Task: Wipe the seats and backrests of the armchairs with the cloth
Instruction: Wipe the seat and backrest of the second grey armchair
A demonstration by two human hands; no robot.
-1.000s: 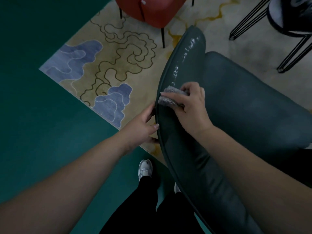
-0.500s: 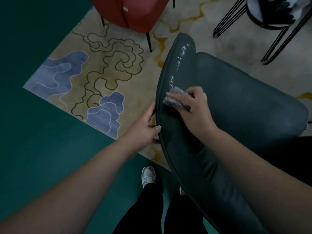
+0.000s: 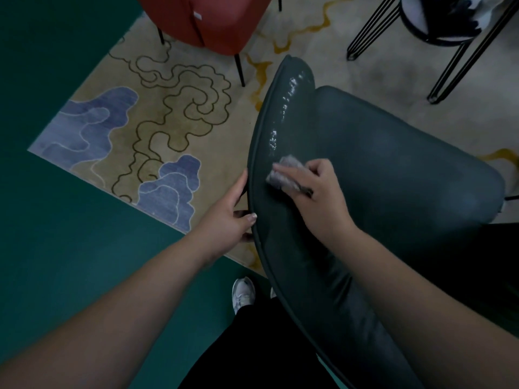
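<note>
A person's left hand [image 3: 227, 217] grips the dark green armchair [image 3: 379, 164] by its backrest edge, steadying it while the right hand [image 3: 317, 192] presses a bunched grey cloth [image 3: 283, 175] there.

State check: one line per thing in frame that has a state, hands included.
Cloth: bunched, pressed against the backrest under the right hand.
Right hand: holds the cloth on the backrest.
Left hand: grips the backrest's outer edge, thumb on the front.
Dark green armchair: upright; backrest shows glossy wet streaks above the cloth.
Red armchair: upright on the rug, untouched.
</note>
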